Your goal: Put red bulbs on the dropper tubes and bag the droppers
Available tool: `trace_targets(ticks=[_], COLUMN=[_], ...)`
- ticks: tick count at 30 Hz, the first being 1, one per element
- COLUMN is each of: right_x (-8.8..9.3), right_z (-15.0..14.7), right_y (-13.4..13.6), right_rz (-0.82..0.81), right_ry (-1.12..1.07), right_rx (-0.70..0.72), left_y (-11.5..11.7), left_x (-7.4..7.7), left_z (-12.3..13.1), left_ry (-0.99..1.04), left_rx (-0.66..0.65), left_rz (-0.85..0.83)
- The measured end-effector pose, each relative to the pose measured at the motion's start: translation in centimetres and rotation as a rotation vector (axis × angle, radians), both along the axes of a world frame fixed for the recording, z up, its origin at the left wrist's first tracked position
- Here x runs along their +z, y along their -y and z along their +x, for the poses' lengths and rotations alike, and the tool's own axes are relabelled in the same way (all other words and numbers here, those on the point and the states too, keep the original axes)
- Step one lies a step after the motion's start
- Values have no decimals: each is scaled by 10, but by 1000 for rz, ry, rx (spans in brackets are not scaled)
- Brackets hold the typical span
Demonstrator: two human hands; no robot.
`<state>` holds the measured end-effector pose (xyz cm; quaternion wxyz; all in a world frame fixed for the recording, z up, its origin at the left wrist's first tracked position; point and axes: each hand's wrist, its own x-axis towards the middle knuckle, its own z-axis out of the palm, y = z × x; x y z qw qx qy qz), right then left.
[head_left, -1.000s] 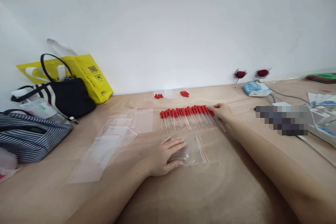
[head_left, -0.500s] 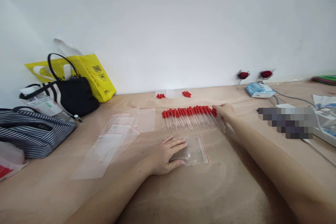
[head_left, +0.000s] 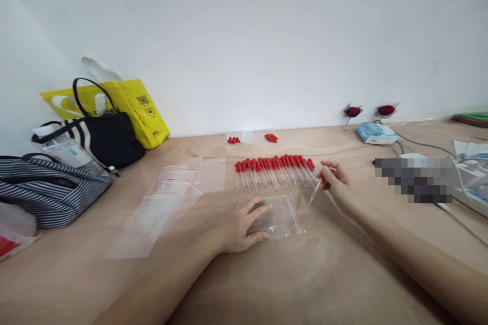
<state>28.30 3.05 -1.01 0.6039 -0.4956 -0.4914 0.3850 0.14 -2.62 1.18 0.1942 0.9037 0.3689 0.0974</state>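
Observation:
My right hand (head_left: 336, 183) pinches a glass dropper (head_left: 314, 194) by its red rubber bulb, with the clear tip slanting down and left above the table. Just left of it lies a long row of similar droppers (head_left: 274, 170), red bulbs toward the wall and tips toward me. Nearer to me, my left hand (head_left: 244, 226) rests with fingers apart on a clear zip bag (head_left: 284, 218) with a red seal line. The hand covers the bag's left part. More clear zip bags (head_left: 160, 213) lie overlapping on the table to the left.
Near the wall, loose red bulbs (head_left: 271, 137) lie in two small groups on clear plastic. A yellow bag (head_left: 147, 117), a black handbag (head_left: 118, 137) and a striped bag (head_left: 61, 198) crowd the left. At right are a blue-white packet (head_left: 377, 133), cables and a blurred object (head_left: 415, 180).
My right hand has drawn a dropper from the right end of the row and brought it toward me and slightly right. My left hand stays on the zip bag.

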Motion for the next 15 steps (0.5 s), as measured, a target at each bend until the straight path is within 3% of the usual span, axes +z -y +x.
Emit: trace_targets(ticks=[4,10,15], right_x=[-11,-11,-14], right_z=[-14,-28,-33], right_y=[22,31,40], right_rz=[-37,-114,-152], right_ry=[-98,-181,-62], right_rx=[-32,12,285], left_y=[0,-1,-2], left_x=[-1,-2,0], left_z=[0,-2,-1], left_ry=[2,5,-21], left_rx=[1,10,48], left_rz=[-12,-19,-47])
